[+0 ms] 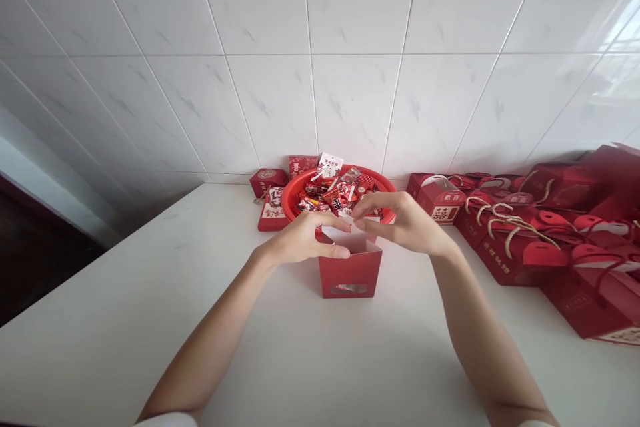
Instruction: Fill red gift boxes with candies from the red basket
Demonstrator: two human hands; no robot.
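A small red box (pixel 349 273) stands upright on the white table, its top unfolded and a little window low on its front. My left hand (pixel 306 237) is at the box's upper left edge, thumb and fingers apart around its corner. Over the right side of the opening hovers my right hand (pixel 400 221), its fingers curved and spread a little, with nothing visible between them. Directly behind the box sits a red plastic basket (pixel 291 199) heaped with wrapped candies (pixel 339 195). The inside of the box is mostly hidden by its walls.
Many red gift boxes with rope handles (pixel 515 250) crowd the right side of the white table (pixel 190 293). A few small red boxes (pixel 269 181) are left of the basket. A tiled wall (pixel 350 93) rises behind.
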